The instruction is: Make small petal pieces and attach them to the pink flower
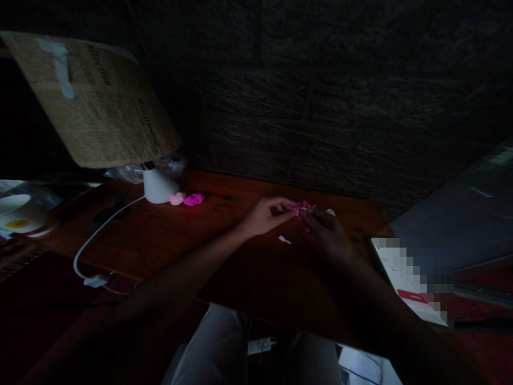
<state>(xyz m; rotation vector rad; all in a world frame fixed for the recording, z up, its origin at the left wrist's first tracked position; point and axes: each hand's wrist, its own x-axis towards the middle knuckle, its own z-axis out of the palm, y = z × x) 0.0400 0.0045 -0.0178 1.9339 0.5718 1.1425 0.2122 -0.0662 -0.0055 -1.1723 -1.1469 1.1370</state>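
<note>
Over the wooden table (240, 256), my left hand (262, 216) pinches a small pink ruffled piece (298, 208), soft-looking like modelling clay. My right hand (328, 232) meets it from the other side, fingers closed at the same piece. A small whitish bit shows at the right fingertips, too dim to name. Below the hands lies a small white spatula-like tool (284, 239). Just behind my right hand is another white object (331, 212), partly hidden. Two clay-like lumps, one pale pink (177, 199) and one magenta (194, 200), rest further left.
A lamp with a newsprint shade (108, 107) and white base (157, 187) stands at the left, its white cord (86, 246) hanging over the edge. A white cup (16, 211) is at far left. A white box or booklet (401, 278) lies right. A dark wall (320, 107) rises behind.
</note>
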